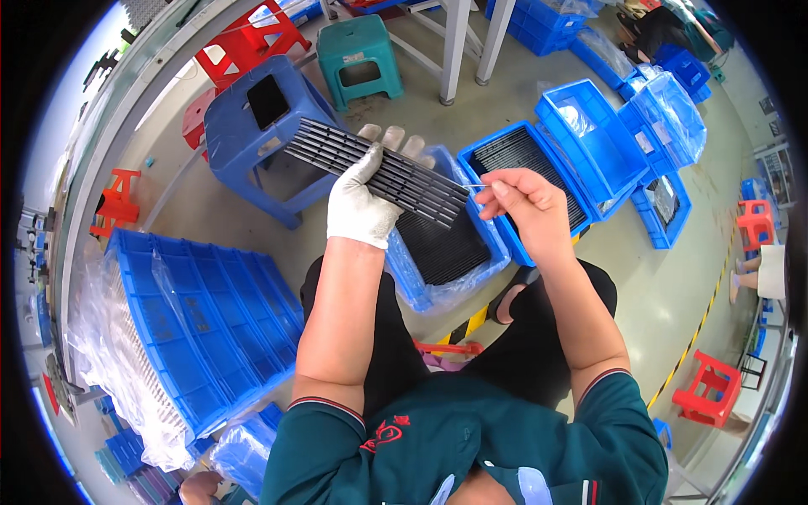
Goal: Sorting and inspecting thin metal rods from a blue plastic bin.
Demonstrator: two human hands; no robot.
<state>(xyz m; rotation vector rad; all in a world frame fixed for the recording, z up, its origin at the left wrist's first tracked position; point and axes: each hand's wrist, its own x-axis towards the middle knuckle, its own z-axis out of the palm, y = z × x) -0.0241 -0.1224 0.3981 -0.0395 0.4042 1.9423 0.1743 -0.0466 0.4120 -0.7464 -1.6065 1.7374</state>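
No readable text; red embroidered motif [387, 434] on green shirt [513, 418].

The pale grey floor [627, 282] extends across the frame and supports a green stool [353, 39] at upper centre, a blue stool [229, 139] at upper left and a red stool [704, 407] at lower right. Pale table legs [454, 52] stand on it at upper centre. A yellow line [693, 337] marks its right side.

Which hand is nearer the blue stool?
Left. The gloved left hand, holding black strips, is to the right of the blue stool; the bare right hand is farther right, past the strips' other end.
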